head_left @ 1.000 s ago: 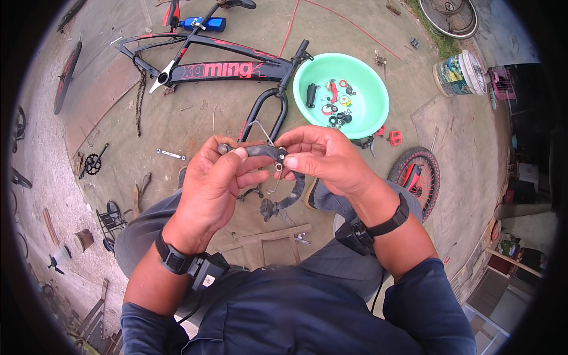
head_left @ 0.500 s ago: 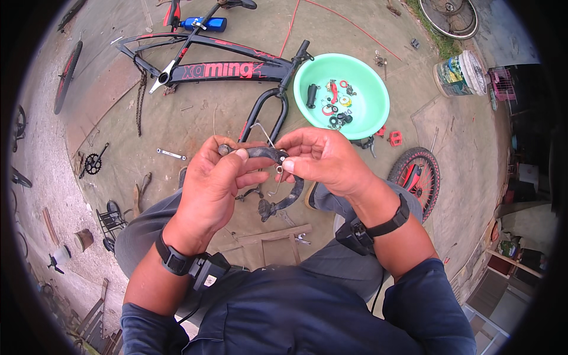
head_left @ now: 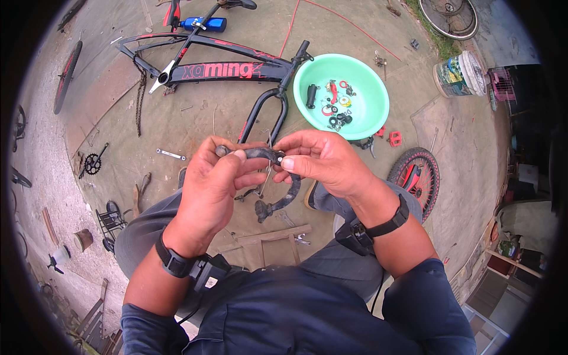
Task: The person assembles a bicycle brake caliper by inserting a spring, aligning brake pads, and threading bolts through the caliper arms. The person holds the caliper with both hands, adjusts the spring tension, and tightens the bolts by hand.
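Between my hands, over my lap, is a black bicycle caliper brake (head_left: 289,196) with two curved arms that meet at a pivot. My left hand (head_left: 214,171) pinches the left arm between thumb and fingers, its rounded end sticking out past the thumb. At the pivot my right hand (head_left: 319,161) is closed, the thumb pressed by a small bolt head. The other arm hangs down below the right fingers. A thin bent metal wire (head_left: 270,171) runs past the pivot, above and below it; the fingers partly hide it.
Beyond my hands lie a black-and-red bicycle frame (head_left: 228,72) with its fork and a green basin (head_left: 378,89) holding small parts. A wheel (head_left: 416,180) and red pedal (head_left: 396,138) lie to the right. Left are a spanner (head_left: 171,154), crankset (head_left: 93,164) and chain (head_left: 139,112).
The bent wire has swung to a more upright position near the pivot, and its small loop no longer shows under the right thumb. Both hands keep their hold on the caliper brake.
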`<state>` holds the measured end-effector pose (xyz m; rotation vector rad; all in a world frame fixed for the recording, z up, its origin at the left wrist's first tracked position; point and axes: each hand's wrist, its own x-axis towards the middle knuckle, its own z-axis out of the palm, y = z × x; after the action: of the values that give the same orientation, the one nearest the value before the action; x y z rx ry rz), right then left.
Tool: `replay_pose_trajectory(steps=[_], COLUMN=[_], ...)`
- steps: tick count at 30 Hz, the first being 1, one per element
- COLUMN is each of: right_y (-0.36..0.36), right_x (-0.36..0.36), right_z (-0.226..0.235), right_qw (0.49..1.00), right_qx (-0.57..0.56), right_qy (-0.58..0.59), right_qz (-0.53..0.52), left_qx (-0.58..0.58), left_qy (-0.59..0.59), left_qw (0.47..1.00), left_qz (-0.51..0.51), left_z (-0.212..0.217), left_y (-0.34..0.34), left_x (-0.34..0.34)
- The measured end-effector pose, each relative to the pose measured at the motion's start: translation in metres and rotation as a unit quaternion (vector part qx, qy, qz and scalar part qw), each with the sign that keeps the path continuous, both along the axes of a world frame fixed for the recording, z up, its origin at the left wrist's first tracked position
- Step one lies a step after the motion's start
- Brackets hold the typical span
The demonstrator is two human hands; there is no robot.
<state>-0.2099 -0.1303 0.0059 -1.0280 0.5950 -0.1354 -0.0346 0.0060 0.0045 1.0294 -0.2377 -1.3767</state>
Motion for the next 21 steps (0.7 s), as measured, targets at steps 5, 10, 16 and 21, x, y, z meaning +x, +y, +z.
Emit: replay_pose_trajectory(steps=[5,10,16,21], right_y=[0.001,0.001,0.0,0.005], right_x=[0.0,0.002,0.0,0.002], right_z=[-0.001,-0.002,-0.004,-0.009], right_qw=[1.0,1.0,1.0,0.999], right_qx=[-0.005,-0.007,0.003,0.027], right_qy=[0.005,0.001,-0.006,-0.021], right_qz=[-0.003,-0.008,-0.01,-0.006], left_qx=[0.004,-0.006,-0.045,-0.008], left_qy=[-0.008,-0.014,-0.058,-0.058], left_qw=[1.0,1.0,0.997,0.998], left_qz=[0.005,0.002,0.002,-0.006], left_z=[-0.002,-0.003,-0.012,-0.017], left_y=[0.001,0.001,0.001,0.001], left_x=[0.0,-0.001,-0.008,-0.011])
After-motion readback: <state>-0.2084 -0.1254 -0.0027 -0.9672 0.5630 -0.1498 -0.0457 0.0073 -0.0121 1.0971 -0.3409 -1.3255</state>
